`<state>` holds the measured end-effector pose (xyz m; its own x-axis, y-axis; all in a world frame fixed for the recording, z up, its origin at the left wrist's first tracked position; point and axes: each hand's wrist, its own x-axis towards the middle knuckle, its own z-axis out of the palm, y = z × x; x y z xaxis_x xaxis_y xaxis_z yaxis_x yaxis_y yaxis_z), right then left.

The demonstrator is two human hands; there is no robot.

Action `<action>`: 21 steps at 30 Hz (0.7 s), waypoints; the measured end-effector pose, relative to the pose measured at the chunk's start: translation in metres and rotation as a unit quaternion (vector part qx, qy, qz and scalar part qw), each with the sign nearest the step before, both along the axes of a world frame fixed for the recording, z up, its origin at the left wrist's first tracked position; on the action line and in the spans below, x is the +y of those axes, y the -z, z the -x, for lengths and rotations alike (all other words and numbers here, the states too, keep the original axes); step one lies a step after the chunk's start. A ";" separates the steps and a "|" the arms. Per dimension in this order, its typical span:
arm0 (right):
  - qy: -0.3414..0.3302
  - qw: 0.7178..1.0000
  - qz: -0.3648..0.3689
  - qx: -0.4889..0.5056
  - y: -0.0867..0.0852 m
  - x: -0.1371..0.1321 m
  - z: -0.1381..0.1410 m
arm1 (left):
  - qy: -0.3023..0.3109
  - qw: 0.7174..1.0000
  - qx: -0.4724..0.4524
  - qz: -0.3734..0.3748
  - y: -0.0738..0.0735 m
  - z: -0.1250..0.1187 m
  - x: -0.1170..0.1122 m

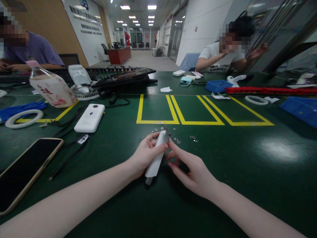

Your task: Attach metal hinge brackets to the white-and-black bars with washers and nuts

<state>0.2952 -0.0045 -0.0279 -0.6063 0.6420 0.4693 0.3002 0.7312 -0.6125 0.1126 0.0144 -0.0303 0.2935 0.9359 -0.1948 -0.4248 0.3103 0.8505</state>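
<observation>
Two bare hands meet above the middle of the green worktop (pixel 247 185). Closed around a white bar (pixel 155 163), the left hand (pixel 146 153) lays its thumb along the near face; the bar slants, its far end leaning right. The right hand (pixel 196 170) comes in half open, index fingertip touching the metal piece (pixel 166 135) at that far end, thumb hanging apart, nothing pinched between the two. Small metal washers (pixel 193 138) lie just beyond and to the right, near yellow tape outlines (pixel 158 122) with a tiny label too small to read.

To the left, a handwritten "4" marks a white block (pixel 89 119) and another a strap tag (pixel 83 139). The bottle (pixel 53 88) carries pinkish lettering, slightly blurred. "YANKEES" reads across a seated person's white shirt (pixel 232 62); the wall sign (pixel 86 19) is illegible.
</observation>
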 end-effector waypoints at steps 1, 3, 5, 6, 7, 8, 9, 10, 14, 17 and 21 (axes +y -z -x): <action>-0.001 1.000 0.003 -0.011 0.000 0.000 0.000 | -0.004 1.000 0.002 0.002 -0.001 0.000 0.000; -0.004 0.999 0.014 -0.035 -0.001 0.000 0.000 | -0.013 1.000 0.007 0.005 -0.002 -0.001 -0.001; -0.008 0.998 0.028 -0.057 -0.001 0.000 0.000 | -0.018 1.000 0.012 0.003 -0.003 -0.001 -0.001; -0.009 0.997 0.034 -0.066 -0.001 0.000 0.000 | -0.018 1.000 0.015 0.000 -0.002 -0.001 -0.001; -0.009 0.997 0.038 -0.072 -0.001 0.000 0.000 | -0.015 1.000 0.016 -0.004 -0.002 -0.001 -0.001; -0.008 0.996 0.040 -0.077 0.000 0.000 0.001 | -0.011 1.000 0.016 -0.007 -0.001 -0.001 0.000; -0.007 0.996 0.041 -0.080 0.000 0.000 0.001 | -0.007 1.000 0.015 -0.011 0.000 -0.001 0.000; -0.007 0.996 0.041 -0.083 0.000 0.000 0.001 | -0.001 1.000 0.013 -0.014 0.001 0.000 0.000; 0.013 0.996 -0.030 -0.085 -0.003 0.005 -0.005 | 0.002 1.000 0.008 -0.020 0.003 0.000 0.000; 0.096 0.984 -0.134 -0.071 -0.010 0.017 -0.024 | -0.010 0.999 0.028 0.014 -0.001 0.001 -0.001; 0.221 0.969 -0.102 -0.044 -0.013 0.040 -0.057 | -0.022 0.998 0.042 0.051 -0.009 0.001 -0.002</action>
